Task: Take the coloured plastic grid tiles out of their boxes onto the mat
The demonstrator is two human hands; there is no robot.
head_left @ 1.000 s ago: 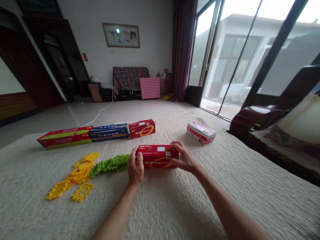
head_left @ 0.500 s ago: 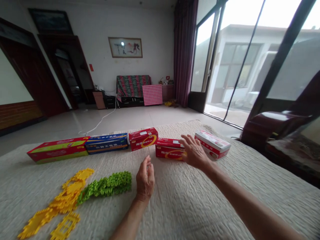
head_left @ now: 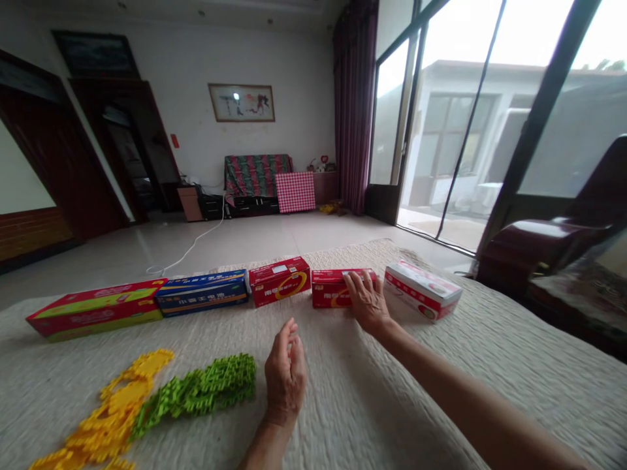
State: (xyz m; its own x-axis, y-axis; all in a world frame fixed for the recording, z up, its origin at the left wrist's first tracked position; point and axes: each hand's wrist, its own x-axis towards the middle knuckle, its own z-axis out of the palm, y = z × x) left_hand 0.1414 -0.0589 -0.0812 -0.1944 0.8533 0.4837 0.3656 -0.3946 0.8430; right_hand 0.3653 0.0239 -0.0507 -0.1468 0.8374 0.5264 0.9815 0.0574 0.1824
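My right hand [head_left: 368, 305] lies over the right part of a red box [head_left: 329, 289], its fingers curved onto the top; the thumb is hidden. Just to the left, another red box [head_left: 280, 282] stands at a slight angle, with a gap between the two. A white and red box [head_left: 422, 290] sits right of my right hand. My left hand [head_left: 285, 373] is held over the quilted cover, nothing in it, fingers slightly bent and the thumb apart. Beside it are green interlocking plastic pieces [head_left: 210, 386] and yellow plastic pieces [head_left: 117, 408].
A blue box [head_left: 206, 292] and a long red and green box [head_left: 98, 310] continue the row leftward. All rest on the cream quilted cover [head_left: 372, 405]. Beyond it are a tiled floor with a white cable [head_left: 196, 243], a dark red chair [head_left: 529, 248] and glass doors.
My right hand has come down and left onto the red box, which now sits straighter and slightly farther right. My left hand keeps its pose. The view has tilted a little upward.
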